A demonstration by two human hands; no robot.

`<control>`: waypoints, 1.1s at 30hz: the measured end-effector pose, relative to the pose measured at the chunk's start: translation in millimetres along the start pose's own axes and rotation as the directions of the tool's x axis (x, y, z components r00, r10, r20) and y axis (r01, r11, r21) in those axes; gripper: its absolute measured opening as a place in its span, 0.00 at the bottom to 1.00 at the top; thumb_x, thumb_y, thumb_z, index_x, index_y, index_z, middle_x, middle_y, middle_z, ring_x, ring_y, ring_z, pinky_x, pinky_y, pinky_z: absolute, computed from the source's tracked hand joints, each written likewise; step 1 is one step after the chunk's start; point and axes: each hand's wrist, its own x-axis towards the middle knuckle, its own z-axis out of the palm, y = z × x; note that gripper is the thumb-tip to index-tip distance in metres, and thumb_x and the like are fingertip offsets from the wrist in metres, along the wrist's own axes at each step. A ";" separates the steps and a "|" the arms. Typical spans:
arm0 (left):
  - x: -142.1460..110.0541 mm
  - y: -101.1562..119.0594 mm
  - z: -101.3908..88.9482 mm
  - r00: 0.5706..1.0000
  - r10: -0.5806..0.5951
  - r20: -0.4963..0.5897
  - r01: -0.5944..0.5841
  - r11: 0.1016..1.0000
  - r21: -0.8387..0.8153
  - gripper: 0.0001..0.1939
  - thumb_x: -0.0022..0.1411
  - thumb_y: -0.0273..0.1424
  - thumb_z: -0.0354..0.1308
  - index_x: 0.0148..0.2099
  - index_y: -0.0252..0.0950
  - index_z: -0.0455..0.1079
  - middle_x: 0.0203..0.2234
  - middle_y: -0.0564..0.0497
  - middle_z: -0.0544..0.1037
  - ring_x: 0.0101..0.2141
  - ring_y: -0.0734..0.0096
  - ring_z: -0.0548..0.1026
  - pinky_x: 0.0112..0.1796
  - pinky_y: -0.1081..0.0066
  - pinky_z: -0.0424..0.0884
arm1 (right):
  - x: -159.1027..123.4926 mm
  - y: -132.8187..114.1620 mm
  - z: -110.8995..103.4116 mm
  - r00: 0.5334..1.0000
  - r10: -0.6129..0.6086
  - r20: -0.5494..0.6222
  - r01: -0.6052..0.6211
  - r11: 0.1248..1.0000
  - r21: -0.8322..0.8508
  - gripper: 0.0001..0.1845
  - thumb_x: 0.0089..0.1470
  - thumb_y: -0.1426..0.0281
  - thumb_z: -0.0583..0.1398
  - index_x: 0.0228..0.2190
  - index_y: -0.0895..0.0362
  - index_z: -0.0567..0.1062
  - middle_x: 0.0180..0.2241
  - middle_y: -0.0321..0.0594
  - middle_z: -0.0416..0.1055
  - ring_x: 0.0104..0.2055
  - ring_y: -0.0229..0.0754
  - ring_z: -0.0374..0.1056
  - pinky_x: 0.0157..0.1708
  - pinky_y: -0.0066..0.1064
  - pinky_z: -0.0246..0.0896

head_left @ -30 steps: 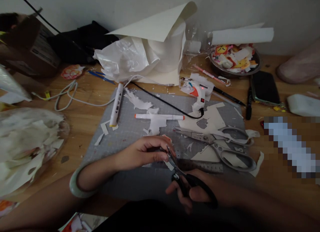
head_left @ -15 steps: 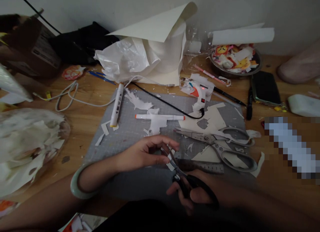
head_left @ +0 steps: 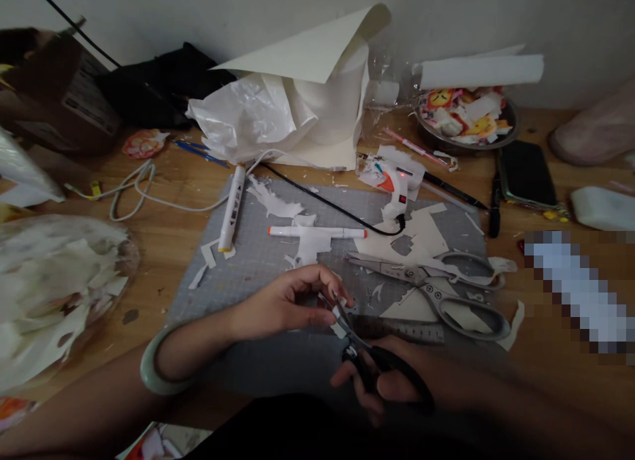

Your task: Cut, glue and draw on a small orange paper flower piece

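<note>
My right hand is closed around the black handles of a small pair of scissors, whose blades point up and to the left. My left hand pinches a small piece of white paper at the blades, with thumb and fingers close to the tips. Part of the paper is hidden by the blades and fingers. Both hands are above the near part of a grey cutting mat. A steel ruler lies just beyond the scissors, and larger grey scissors rest to the right on paper scraps.
A white glue gun with a lit red light stands on the mat, its black cord trailing left. Two markers and paper offcuts lie around it. A metal bowl of scraps, a phone and a scrap-filled plastic bag surround the mat.
The fingers of my left hand have shifted slightly at the scissor blades. The right hand and the scissors look almost unmoved.
</note>
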 end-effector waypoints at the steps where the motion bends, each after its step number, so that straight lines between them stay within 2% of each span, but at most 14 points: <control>1: 0.2 0.5 -0.1 1.000 -0.001 0.006 0.001 1.000 0.012 0.07 0.57 0.26 0.62 0.36 0.34 0.65 0.35 0.51 0.73 0.40 0.72 0.70 0.41 0.69 0.67 | 0.3 0.0 -0.3 1.000 -0.007 0.009 0.007 1.000 -0.005 0.32 0.47 0.53 0.59 0.45 0.66 0.70 0.25 0.37 0.65 0.26 0.36 0.61 0.28 0.29 0.55; 8: 0.5 2.9 -2.8 0.997 0.038 0.064 -0.048 0.985 0.163 0.04 0.60 0.29 0.59 0.37 0.34 0.69 0.34 0.50 0.72 0.38 0.70 0.70 0.42 0.68 0.66 | 1.9 4.2 -3.0 0.999 -0.043 0.032 0.043 0.999 -0.015 0.36 0.47 0.49 0.59 0.46 0.67 0.70 0.25 0.37 0.65 0.27 0.37 0.61 0.28 0.30 0.56; 15: 1.6 5.3 -3.1 0.991 0.065 0.116 -0.099 0.944 0.315 0.04 0.61 0.27 0.57 0.36 0.32 0.71 0.33 0.49 0.74 0.37 0.72 0.70 0.43 0.69 0.65 | 1.2 5.8 -2.3 0.998 -0.059 0.035 0.060 0.998 -0.027 0.39 0.46 0.43 0.57 0.45 0.65 0.71 0.25 0.37 0.66 0.27 0.36 0.61 0.28 0.29 0.56; 20: 1.0 3.7 -4.3 0.994 0.010 0.107 -0.048 0.935 0.352 0.05 0.60 0.29 0.59 0.33 0.32 0.71 0.30 0.49 0.75 0.34 0.72 0.71 0.40 0.71 0.66 | 2.9 6.4 -3.6 0.996 -0.050 0.079 0.052 0.998 -0.020 0.41 0.44 0.43 0.58 0.45 0.66 0.71 0.25 0.37 0.66 0.26 0.35 0.61 0.27 0.28 0.55; 24: 0.3 1.9 -4.5 0.997 -0.005 0.076 -0.024 0.928 0.372 0.03 0.57 0.28 0.61 0.33 0.33 0.73 0.29 0.50 0.76 0.33 0.71 0.71 0.39 0.71 0.66 | 6.3 9.3 -4.5 0.993 -0.032 0.117 0.027 0.999 0.041 0.43 0.36 0.42 0.63 0.44 0.64 0.72 0.24 0.33 0.64 0.25 0.34 0.59 0.26 0.27 0.54; 28: 1.2 2.1 -3.5 0.997 -0.023 0.072 -0.006 0.925 0.379 0.04 0.57 0.29 0.61 0.33 0.33 0.74 0.27 0.51 0.76 0.33 0.71 0.71 0.38 0.71 0.66 | 9.9 15.6 -3.3 0.992 -0.006 0.123 -0.003 0.997 0.074 0.39 0.31 0.45 0.67 0.38 0.62 0.71 0.24 0.31 0.63 0.25 0.33 0.59 0.26 0.26 0.53; 31: 2.0 2.7 -2.7 0.997 -0.023 0.069 -0.006 0.924 0.382 0.03 0.56 0.28 0.62 0.32 0.33 0.74 0.27 0.51 0.76 0.32 0.72 0.70 0.37 0.72 0.66 | 11.1 17.8 -1.2 0.995 0.058 0.083 -0.065 0.994 0.089 0.33 0.27 0.51 0.70 0.31 0.59 0.69 0.23 0.29 0.62 0.25 0.32 0.58 0.25 0.25 0.52; 33: 2.4 2.7 -2.3 0.997 -0.024 0.069 -0.004 0.924 0.383 0.02 0.55 0.27 0.63 0.32 0.33 0.75 0.26 0.51 0.75 0.31 0.73 0.70 0.36 0.73 0.66 | 10.2 15.3 0.2 0.991 0.121 0.063 -0.126 0.989 0.079 0.29 0.28 0.56 0.72 0.28 0.57 0.66 0.22 0.28 0.61 0.24 0.31 0.56 0.23 0.24 0.51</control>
